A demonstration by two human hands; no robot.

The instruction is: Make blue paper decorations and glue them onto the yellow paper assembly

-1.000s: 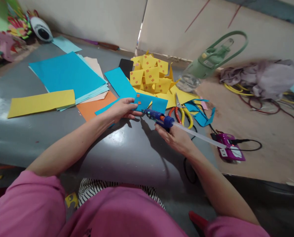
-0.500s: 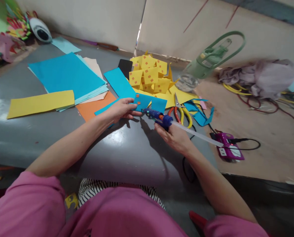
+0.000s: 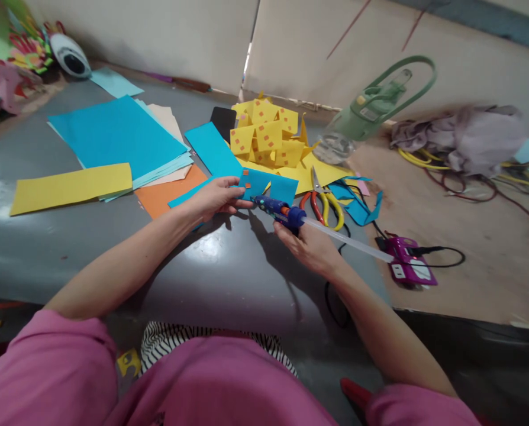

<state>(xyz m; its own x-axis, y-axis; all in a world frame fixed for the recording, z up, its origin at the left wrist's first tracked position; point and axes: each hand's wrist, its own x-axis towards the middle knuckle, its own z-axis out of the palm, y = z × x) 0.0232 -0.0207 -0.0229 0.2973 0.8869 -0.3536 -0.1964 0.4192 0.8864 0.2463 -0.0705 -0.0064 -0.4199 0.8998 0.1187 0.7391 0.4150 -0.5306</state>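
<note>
My right hand [image 3: 311,248] is wrapped round a blue hot glue gun [image 3: 276,211], with a long clear glue stick [image 3: 347,238] poking out of its back end. The gun's nozzle points left, close to my left fingertips. My left hand [image 3: 220,196] holds the left end of a blue craft sheet strip [image 3: 284,184] between thumb and fingers. Two small orange squares sit on that end of the strip. Whether glue is coming out is too small to tell. Scissors or pliers with red and yellow handles [image 3: 322,204] lie just beyond my right hand.
Behind the strip stands a pile of yellow pieces with orange squares [image 3: 267,136]. Stacked blue sheets [image 3: 118,133] and a yellow strip [image 3: 71,188] lie left. A green-topped bottle [image 3: 357,118], a purple power socket [image 3: 409,260] and cables are on the right.
The whole view has shifted slightly, moving things a little to the left. Both hands keep the same hold on the strip and the glue gun.
</note>
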